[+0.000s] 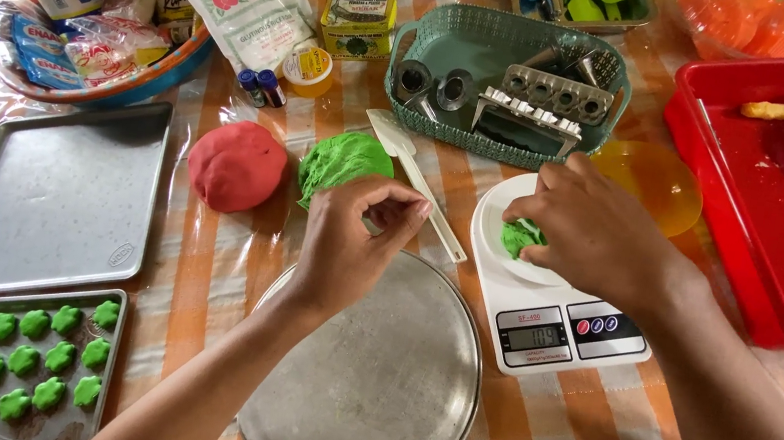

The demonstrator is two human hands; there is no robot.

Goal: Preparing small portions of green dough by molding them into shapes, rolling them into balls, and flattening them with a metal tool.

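My right hand point(592, 231) rests on the white kitchen scale point(551, 317) and pinches a small lump of green dough point(518, 237) lying on its round plate. My left hand point(354, 240) hovers above the round metal tray point(380, 390), fingers curled together; whether a bit of dough sits between the fingertips I cannot tell. Just behind the left hand lies a large green dough ball point(340, 158), with a red dough ball point(236, 164) beside it. A white spatula point(413, 177) lies between the green ball and the scale.
At the left stand a bare baking sheet point(52, 196) and a sheet with several green dough flowers point(11, 356). A teal basket point(507, 74) holds metal cutters. A red tub point(779, 190) sits at the right, flour bags and small jars at the back.
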